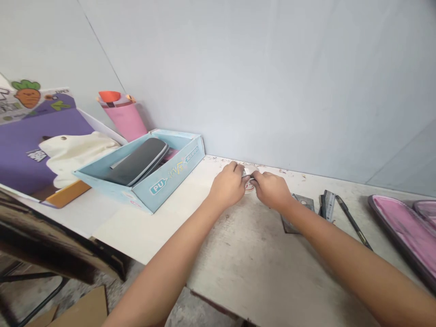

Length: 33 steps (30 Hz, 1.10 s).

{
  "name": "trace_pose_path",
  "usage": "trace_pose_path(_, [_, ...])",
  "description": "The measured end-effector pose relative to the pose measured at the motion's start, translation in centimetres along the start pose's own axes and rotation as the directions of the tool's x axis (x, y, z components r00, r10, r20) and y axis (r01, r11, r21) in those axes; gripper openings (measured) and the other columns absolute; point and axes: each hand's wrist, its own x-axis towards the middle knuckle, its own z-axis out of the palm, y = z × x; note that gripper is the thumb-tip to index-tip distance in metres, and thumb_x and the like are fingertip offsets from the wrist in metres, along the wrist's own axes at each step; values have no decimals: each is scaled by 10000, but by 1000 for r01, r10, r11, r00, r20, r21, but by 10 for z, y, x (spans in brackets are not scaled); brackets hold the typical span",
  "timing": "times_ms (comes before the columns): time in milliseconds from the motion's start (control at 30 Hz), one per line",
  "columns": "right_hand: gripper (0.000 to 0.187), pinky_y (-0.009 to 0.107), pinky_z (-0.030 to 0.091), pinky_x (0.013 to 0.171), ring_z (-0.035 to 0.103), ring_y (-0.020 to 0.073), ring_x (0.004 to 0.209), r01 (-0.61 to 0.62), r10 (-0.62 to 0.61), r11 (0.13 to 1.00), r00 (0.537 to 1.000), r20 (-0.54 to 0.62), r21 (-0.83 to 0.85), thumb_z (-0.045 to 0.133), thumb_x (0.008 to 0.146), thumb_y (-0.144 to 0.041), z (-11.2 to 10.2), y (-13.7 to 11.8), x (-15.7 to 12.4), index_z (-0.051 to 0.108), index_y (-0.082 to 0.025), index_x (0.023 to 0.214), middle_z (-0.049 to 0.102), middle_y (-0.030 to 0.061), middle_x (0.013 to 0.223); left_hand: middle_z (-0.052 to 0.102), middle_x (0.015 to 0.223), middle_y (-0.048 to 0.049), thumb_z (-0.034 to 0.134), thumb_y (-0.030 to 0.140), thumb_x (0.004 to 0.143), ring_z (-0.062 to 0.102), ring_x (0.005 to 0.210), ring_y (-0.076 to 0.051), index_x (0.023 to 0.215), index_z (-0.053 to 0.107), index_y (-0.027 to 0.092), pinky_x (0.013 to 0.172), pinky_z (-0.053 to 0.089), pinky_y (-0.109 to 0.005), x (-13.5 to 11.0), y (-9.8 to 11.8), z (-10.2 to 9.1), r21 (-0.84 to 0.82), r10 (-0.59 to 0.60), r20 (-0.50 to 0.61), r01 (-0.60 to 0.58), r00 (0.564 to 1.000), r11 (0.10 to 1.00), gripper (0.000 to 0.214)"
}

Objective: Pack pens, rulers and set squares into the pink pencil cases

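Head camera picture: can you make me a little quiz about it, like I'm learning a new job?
1. True or false: the left hand and right hand both touch the small white object.
2. What lies in the light blue cardboard box? A) a dark grey case B) a red apple C) a shoe
3. Fill in: the pink-lined case is to the ___ of the hands.

Key: 1 true; 2 A; 3 right.

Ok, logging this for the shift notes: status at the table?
Left hand, right hand: both pinching small white item. Blue box to their left, not touching.
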Motion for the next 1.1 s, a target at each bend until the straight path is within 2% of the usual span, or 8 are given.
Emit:
trace_pose_path(100, [282,270,356,640,600,214,818,-76,76,997,997,2,8,290,909,-304,-3,12,9,508,-190,1046,653,122,910,520,966,-73,458,300,838,505,916,-194,968,590,157,876,404,-347,-2,3,-4,-326,-49,22,54,999,944,233])
trace_pose_path(233, [309,288,379,663,614,226,808,-208,204,975,977,56,81,350,887,-295,-4,33,20,475,-166,1139,667,132,910,537,909,-32,506,299,815,498,790,-126,1071,573,192,760,445,-278,-9,13,-3,-738,-105,165,193,981,646,286])
trace_pose_path(367, [321,280,401,707,610,199,844,-178,198,925,980,-25,336,391,864,-265,-12,48,7,475,-167,1158,674,95,941,543,841,-9,585,257,767,518,773,-104,1048,540,197,761,460,-263,-11,27,6,-881,-122,209,241,970,408,290])
trace_pose_path(500, [242,241,424,708,596,133,823,-33,115,788,989,-94,615,399,856,-281,-31,63,-25,536,-205,1041,663,26,943,579,876,-23,599,213,754,550,782,-105,996,513,176,785,474,-290,-1,50,23,-894,-146,233,271,961,358,260])
trace_pose_path(667, [281,246,431,689,570,142,850,-17,104,828,987,-123,561,508,794,-357,-47,109,-71,553,-193,1018,629,41,961,606,882,-23,604,188,746,568,823,-113,962,503,174,812,473,-299,22,102,57,-884,-76,270,278,960,376,239])
trace_pose_path(867, [250,289,409,804,513,191,962,-93,172,932,964,-201,352,501,793,-330,-59,200,-139,583,-172,969,593,68,977,611,879,-22,559,181,760,575,816,-120,961,489,185,812,466,-302,52,192,119,-847,123,327,233,937,477,213])
trace_pose_path(1033, [285,328,371,860,459,232,1022,-200,214,976,957,-197,87,512,793,-284,-69,278,-199,595,-145,1027,561,100,1050,612,1023,-79,503,191,773,552,991,-205,1046,531,184,899,421,-365,78,268,182,-568,283,265,-88,922,818,274])
trace_pose_path(1100, [291,350,360,856,435,252,1042,-240,227,969,959,-171,-58,495,809,-268,-74,304,-218,598,-141,1049,547,121,1078,580,1133,-111,464,165,779,502,1082,-238,1137,527,171,964,369,-397,86,293,204,-384,374,252,-263,893,885,364])
